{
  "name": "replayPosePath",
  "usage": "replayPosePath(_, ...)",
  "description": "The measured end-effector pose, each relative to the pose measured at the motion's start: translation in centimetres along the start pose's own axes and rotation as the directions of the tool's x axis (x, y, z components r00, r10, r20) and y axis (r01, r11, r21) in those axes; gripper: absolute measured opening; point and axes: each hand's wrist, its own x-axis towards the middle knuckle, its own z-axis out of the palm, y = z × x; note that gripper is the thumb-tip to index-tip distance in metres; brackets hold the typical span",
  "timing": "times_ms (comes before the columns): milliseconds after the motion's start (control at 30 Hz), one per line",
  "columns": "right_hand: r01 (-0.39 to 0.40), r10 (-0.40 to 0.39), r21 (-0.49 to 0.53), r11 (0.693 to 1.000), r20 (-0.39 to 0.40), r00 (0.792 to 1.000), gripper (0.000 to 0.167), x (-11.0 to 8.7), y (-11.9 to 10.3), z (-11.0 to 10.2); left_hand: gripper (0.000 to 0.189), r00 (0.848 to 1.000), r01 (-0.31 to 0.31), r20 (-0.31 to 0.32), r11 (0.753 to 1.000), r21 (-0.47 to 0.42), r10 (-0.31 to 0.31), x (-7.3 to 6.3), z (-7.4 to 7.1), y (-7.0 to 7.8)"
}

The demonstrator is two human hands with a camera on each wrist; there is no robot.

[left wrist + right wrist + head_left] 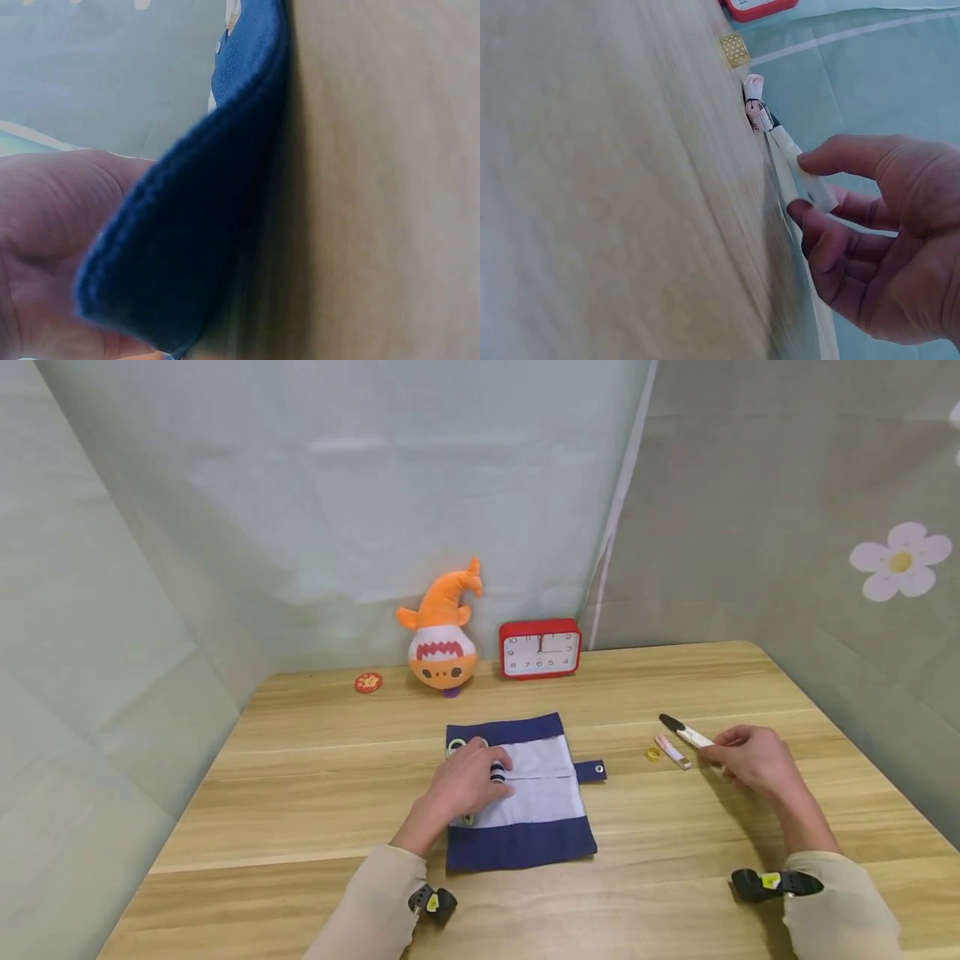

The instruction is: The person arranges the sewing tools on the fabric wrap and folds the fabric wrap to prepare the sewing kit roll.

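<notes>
A navy cloth pouch [517, 843] with pale pockets lies unfolded on the table, its snap tab pointing right. My left hand [468, 779] rests on its left half, thumb and fingers spread around a black-and-white striped thing [497, 771]. Scissors with light-green handles [456, 746] lie in the pouch, partly covered by that hand. In the left wrist view, the navy flap hides the fingers. My right hand [753, 760] pinches the white end of a slim white tool [808, 178] with a black tip. Beside it lie a pink-and-white rolled strip [672, 752] and a dimpled gold thimble ring [653, 754].
An orange plush shark [442, 635] and a red-framed clock [540, 649] stand at the table's back edge. A round red patterned disc [368, 682] lies left of the plush. Hanging cloth [450, 485] encloses the wooden table [315, 777] behind and at the sides.
</notes>
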Motion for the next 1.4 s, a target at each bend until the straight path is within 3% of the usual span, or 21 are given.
replayPosePath(167, 0.027, -0.022, 0.106, 0.994, -0.047, 0.999, 0.042, 0.1, 0.0, 0.2, 0.032, 1.0, -0.001, 0.0, 1.0, 0.002, 0.001, 0.0, 0.0, -0.1)
replayPosePath(433, 0.074, -0.036, 0.312, 0.947, -0.125, 0.992, 0.047, 0.4, 0.0, 0.8, 0.032, 1.0, -0.001, -0.005, 1.0, 0.005, 0.001, -0.1, 0.0, -0.1)
replayPosePath(500, 0.1, -0.052, 0.351, 0.931, -0.144, 0.988, 0.041, 0.4, -0.1, 0.8, 0.031, 1.0, -0.004, -0.008, 1.0, 0.005, 0.004, -0.1, 0.0, -0.2)
replayPosePath(667, 0.136, -0.067, 0.512, 0.848, -0.151, 0.986, 0.018, 0.4, -1.1, 0.6, 0.031, 1.0, 0.002, -0.004, 1.0, 0.015, -0.002, 0.0, -0.1, -0.1)
replayPosePath(833, 0.167, -0.122, 0.656, 0.736, -0.114, 0.986, 0.015, 0.5, -2.7, 0.8, 0.031, 1.0, 0.013, 0.004, 1.0, 0.021, -0.013, 0.1, -0.2, 0.0)
replayPosePath(900, 0.182, -0.167, 0.714, 0.676, -0.093, 0.982, 0.015, 0.5, -3.5, 0.9, 0.031, 1.0, 0.015, 0.005, 1.0, 0.021, -0.015, 0.1, -0.2, 0.0)
replayPosePath(1000, 0.196, -0.222, 0.749, 0.633, -0.067, 0.973, 0.015, 0.7, -4.9, 1.3, 0.031, 1.0, 0.017, 0.009, 1.0, 0.023, -0.017, 0.1, -0.1, -0.1)
replayPosePath(1167, 0.18, -0.252, 0.762, 0.622, -0.023, 0.967, 0.022, 1.1, -6.9, 2.2, 0.031, 1.0, 0.009, 0.009, 1.0, 0.029, -0.009, 0.1, -0.1, 0.0)
replayPosePath(1400, 0.157, -0.255, 0.756, 0.635, 0.013, 0.967, 0.024, 1.6, -8.9, 4.3, 0.029, 1.0, -0.005, 0.001, 1.0, 0.023, 0.005, 0.1, 0.0, 0.1)
